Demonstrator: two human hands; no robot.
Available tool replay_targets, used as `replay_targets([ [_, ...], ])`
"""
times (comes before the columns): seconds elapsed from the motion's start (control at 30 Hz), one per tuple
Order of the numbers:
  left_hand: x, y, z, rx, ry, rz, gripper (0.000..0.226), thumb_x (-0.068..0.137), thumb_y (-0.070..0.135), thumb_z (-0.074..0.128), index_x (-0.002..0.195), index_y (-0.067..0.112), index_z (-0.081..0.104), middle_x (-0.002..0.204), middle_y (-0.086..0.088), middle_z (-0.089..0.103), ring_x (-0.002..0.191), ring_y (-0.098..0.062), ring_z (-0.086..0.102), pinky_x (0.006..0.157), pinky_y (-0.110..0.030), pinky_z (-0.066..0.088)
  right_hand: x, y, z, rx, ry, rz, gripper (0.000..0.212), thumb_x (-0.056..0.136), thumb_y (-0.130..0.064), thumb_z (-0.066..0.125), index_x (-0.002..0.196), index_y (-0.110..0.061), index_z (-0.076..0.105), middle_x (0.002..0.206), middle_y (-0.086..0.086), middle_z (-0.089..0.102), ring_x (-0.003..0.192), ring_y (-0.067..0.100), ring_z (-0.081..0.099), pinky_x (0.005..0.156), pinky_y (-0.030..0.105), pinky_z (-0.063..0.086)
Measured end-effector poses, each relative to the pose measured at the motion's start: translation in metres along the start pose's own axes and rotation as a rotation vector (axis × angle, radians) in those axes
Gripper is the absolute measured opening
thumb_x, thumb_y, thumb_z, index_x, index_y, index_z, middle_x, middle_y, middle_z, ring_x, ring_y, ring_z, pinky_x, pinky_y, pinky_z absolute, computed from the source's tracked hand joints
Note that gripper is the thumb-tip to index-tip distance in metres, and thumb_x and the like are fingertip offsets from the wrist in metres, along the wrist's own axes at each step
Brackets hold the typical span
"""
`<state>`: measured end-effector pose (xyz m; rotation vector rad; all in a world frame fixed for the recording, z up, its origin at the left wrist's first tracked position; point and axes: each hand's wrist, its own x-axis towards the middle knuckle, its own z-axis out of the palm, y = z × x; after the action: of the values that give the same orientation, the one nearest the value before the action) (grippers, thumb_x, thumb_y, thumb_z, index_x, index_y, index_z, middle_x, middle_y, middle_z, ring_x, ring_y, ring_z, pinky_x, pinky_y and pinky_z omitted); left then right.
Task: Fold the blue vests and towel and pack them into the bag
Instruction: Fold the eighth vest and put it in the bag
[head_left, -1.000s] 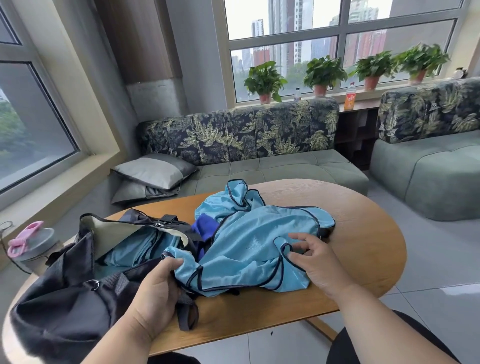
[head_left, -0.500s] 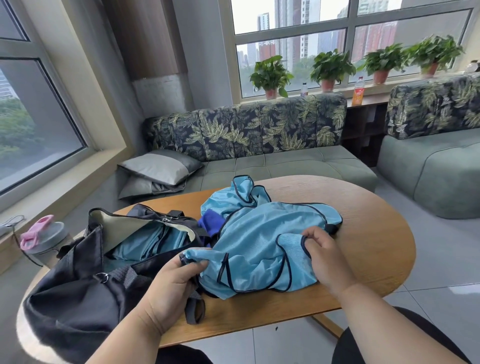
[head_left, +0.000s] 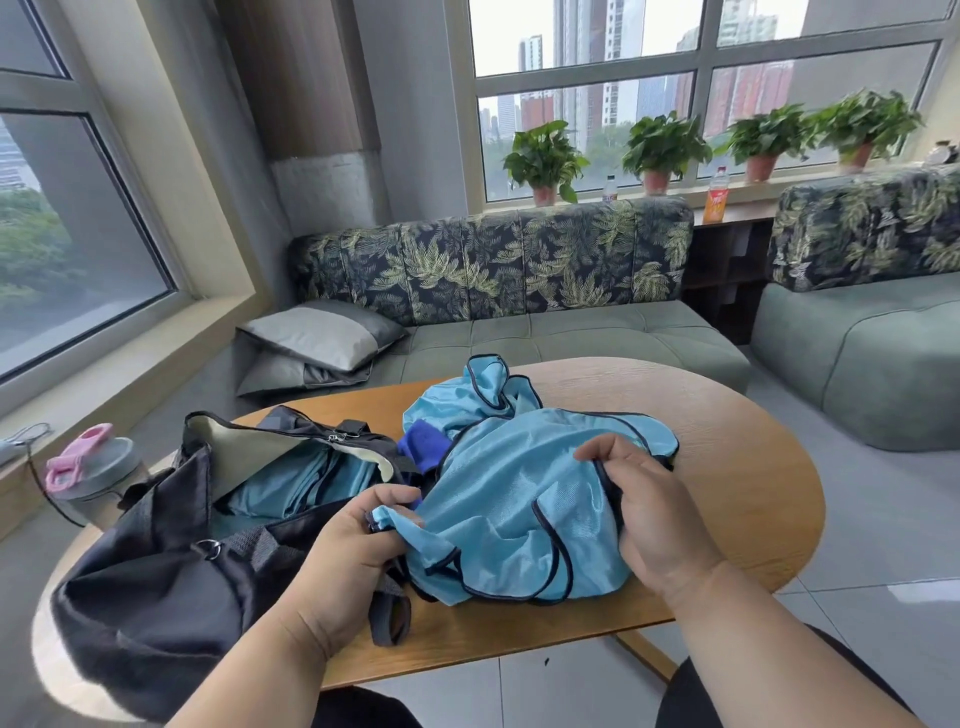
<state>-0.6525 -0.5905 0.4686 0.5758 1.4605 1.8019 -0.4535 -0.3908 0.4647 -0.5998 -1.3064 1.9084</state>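
From the head camera: the light blue vest (head_left: 519, 499) lies crumpled on the worktop (head_left: 727, 467), beside the open bag (head_left: 156, 597). The left hand (head_left: 353, 561) and right hand (head_left: 649, 519) each pinch its edge. It looks thin, slippery; hold the dark trim.

High-rise lounge: leaf-print sofas (head_left: 493, 260), windowsill plants (head_left: 545, 158), round table (head_left: 753, 467).

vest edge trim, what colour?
Dark navy, nearly black, trim on the light blue vest; head view.
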Motion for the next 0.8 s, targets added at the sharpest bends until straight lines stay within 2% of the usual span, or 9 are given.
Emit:
replay_targets([
  [0.13,0.000,0.006,-0.001,-0.036,0.020,0.031,0.029,0.078,-0.013,0.071,0.087,0.015,0.070,0.079,-0.017,0.066,0.063,-0.026,0.064,0.056,-0.035,0.059,-0.008,-0.008,0.014,0.055,0.007,-0.003,0.040,0.104,-0.001,0.040,0.088,-0.011,0.075,0.108,0.020,0.071,0.110,0.036,0.066,0.103,0.052,0.051],
  [0.27,0.000,0.009,-0.002,-0.060,0.016,0.018,0.024,0.095,-0.010,0.059,0.103,0.012,0.066,0.090,-0.018,0.071,0.072,-0.028,0.070,0.055,-0.037,0.061,-0.012,-0.012,0.021,0.107,0.030,0.009,0.032,0.105,-0.001,0.042,0.096,-0.008,0.072,0.104,0.016,0.073,0.102,0.029,0.069,0.098,0.046,0.055],
  [0.33,-0.001,0.011,-0.001,-0.074,0.003,0.039,0.023,0.084,0.003,0.074,0.104,0.013,0.071,0.097,-0.018,0.074,0.080,-0.029,0.072,0.056,-0.038,0.063,-0.013,-0.013,0.022,0.095,0.028,0.012,0.032,0.105,-0.002,0.042,0.098,-0.009,0.072,0.105,0.014,0.074,0.103,0.028,0.070,0.097,0.044,0.056],
  [0.4,-0.002,0.014,0.001,-0.082,-0.012,0.060,0.031,0.075,0.009,0.080,0.105,0.010,0.074,0.103,-0.021,0.075,0.086,-0.028,0.074,0.068,-0.036,0.065,-0.014,-0.013,0.022,-0.027,0.038,-0.009,0.037,0.105,-0.004,0.042,0.093,-0.016,0.075,0.104,0.010,0.075,0.105,0.027,0.069,0.098,0.044,0.055],
  [0.5,-0.004,0.016,0.007,-0.070,-0.046,0.067,0.026,0.082,0.007,0.072,0.107,0.000,0.070,0.102,-0.023,0.076,0.085,-0.028,0.076,0.070,-0.034,0.064,-0.019,-0.013,0.026,-0.221,0.018,-0.043,0.041,0.103,-0.005,0.040,0.082,-0.019,0.071,0.080,0.011,0.059,0.080,0.027,0.054,0.078,0.042,0.045],
  [0.57,-0.005,0.017,0.011,-0.032,-0.069,0.073,0.025,0.085,0.011,0.072,0.107,-0.002,0.071,0.108,-0.026,0.075,0.091,-0.031,0.076,0.077,-0.037,0.064,-0.025,-0.013,0.031,-0.258,-0.035,-0.038,0.037,0.103,-0.009,0.040,0.081,-0.016,0.069,0.074,0.013,0.045,0.070,0.026,0.040,0.069,0.039,0.035],
  [0.7,-0.007,0.023,0.019,0.017,-0.122,0.084,0.028,0.085,0.024,0.082,0.103,0.004,0.077,0.116,-0.030,0.073,0.105,-0.042,0.072,0.101,-0.054,0.055,-0.038,-0.022,0.044,-0.387,-0.217,-0.043,0.017,0.094,-0.030,0.055,0.098,-0.019,0.068,0.069,0.005,0.036,0.064,0.019,0.030,0.057,0.026,0.032],
  [0.77,-0.006,0.025,0.022,0.041,-0.142,0.089,0.037,0.081,0.031,0.086,0.105,0.004,0.077,0.117,-0.030,0.073,0.111,-0.047,0.070,0.106,-0.058,0.052,-0.044,-0.025,0.052,-0.481,-0.302,-0.075,0.012,0.096,-0.027,0.068,0.109,-0.027,0.067,0.062,-0.004,0.037,0.057,0.017,0.028,0.052,0.023,0.031],
  [0.8,-0.006,0.026,0.023,0.048,-0.152,0.096,0.039,0.082,0.032,0.086,0.107,0.004,0.077,0.119,-0.029,0.072,0.114,-0.048,0.068,0.107,-0.059,0.051,-0.047,-0.025,0.056,-0.515,-0.312,-0.108,0.020,0.096,-0.021,0.072,0.113,-0.030,0.066,0.060,-0.008,0.045,0.054,0.018,0.035,0.052,0.022,0.035],
])
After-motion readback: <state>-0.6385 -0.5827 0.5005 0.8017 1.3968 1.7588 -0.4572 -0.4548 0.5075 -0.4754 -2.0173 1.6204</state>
